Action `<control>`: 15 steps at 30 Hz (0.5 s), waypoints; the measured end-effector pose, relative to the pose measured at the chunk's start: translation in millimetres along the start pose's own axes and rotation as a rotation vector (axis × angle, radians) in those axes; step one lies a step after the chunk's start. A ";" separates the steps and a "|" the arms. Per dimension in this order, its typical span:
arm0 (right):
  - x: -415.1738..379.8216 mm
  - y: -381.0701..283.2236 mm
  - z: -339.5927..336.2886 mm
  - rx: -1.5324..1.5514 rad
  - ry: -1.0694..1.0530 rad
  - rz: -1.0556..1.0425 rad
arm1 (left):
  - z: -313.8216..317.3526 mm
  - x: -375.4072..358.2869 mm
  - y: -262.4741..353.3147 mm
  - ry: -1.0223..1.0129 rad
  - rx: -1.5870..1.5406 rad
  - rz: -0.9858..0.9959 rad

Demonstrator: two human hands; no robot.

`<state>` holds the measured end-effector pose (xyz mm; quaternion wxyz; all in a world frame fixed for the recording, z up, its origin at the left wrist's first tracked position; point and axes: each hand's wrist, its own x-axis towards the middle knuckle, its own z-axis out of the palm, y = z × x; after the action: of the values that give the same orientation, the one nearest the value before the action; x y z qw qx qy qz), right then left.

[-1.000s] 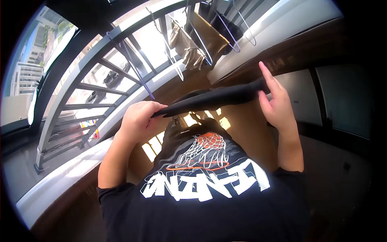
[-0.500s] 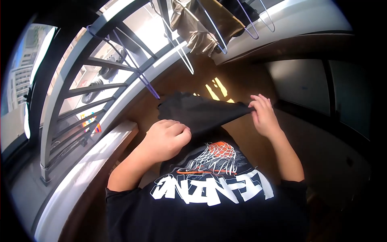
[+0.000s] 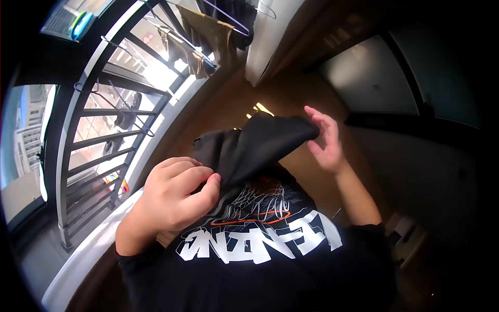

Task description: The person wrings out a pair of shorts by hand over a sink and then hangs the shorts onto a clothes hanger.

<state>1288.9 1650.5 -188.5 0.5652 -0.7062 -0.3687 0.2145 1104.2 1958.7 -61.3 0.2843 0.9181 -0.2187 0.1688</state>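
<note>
A piece of black cloth (image 3: 254, 145) is stretched across in front of my chest, its surface creased and its right end curled over. My left hand (image 3: 179, 195) is closed on the near left edge of the cloth, thumb against curled fingers. At the other end, my right hand (image 3: 328, 145) has its thumb and fingers spread around the cloth's right tip, the fingertips right at its edge. Below the cloth shows the black printed T-shirt (image 3: 260, 242) that I wear, with white lettering and a basketball net on it.
On the left stands a dark metal railing (image 3: 106, 152) with hangers (image 3: 122, 106) hooked on it and shoes (image 3: 125, 117) behind its bars. Brown clothes (image 3: 210, 34) hang at the top. A green-and-blue brush (image 3: 81, 25) is at upper left, dark panels (image 3: 371, 86) at right.
My right hand has gone from pinching the cloth's corner to spread fingers. The cloth's right end has folded inward. My left hand has come nearer, and the view has turned right.
</note>
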 end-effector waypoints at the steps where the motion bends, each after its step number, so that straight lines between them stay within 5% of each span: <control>1: -8.3 8.5 -0.9 0.137 0.045 -0.017 | 2.3 10.6 3.7 -0.009 0.001 0.016; 5: -42.9 68.1 1.5 -0.047 0.016 0.097 | 11.9 44.4 20.8 -0.018 -0.047 0.036; 9: -47.1 82.9 31.3 0.112 -0.176 0.203 | 13.9 69.2 37.3 -0.004 -0.036 -0.014; 15: -38.1 39.0 28.9 -0.093 0.005 -0.224 | 13.5 73.0 52.6 0.053 0.086 -0.095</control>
<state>1254.8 1636.4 -237.9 0.5533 -0.6864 -0.4534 0.1308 1142.4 1889.2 -16.6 0.2581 0.9339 -0.1598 0.1888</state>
